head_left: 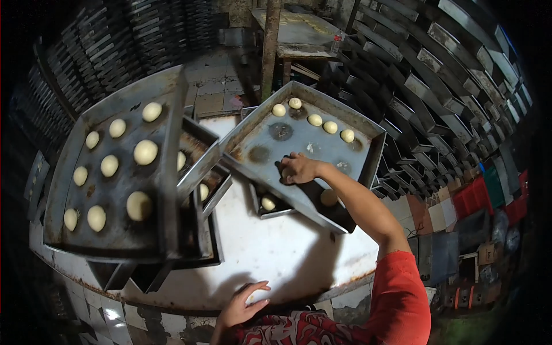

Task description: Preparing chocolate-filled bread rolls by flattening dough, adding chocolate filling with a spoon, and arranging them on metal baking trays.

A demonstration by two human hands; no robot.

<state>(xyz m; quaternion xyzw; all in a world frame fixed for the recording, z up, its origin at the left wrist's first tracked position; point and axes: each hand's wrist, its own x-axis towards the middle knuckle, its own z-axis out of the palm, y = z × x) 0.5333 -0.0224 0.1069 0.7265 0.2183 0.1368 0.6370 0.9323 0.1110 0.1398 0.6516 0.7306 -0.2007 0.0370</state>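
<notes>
My right hand [299, 168] reaches down into a worn metal tray [310, 148], fingers bent and drawn together low over its floor. Whatever they grip, if anything, is hidden under them. Several pale dough balls [330, 127] sit along that tray's far side, and another dough ball [329, 198] lies in the shade below my forearm. Close to the white table's front edge, my left hand [244, 306] curls round a pale dough ball [257, 296], partly covered by the fingers. On the left, a second metal tray [127, 187] holds rows of dough balls [145, 152].
Beneath both top trays are more trays stacked crosswise, some with dough balls [268, 202], on a white table [276, 247]. Tall piles of metal trays [425, 86] rise at right and far left. A post [270, 52] stands before a back table [305, 37]. Red crates [474, 198] are at right.
</notes>
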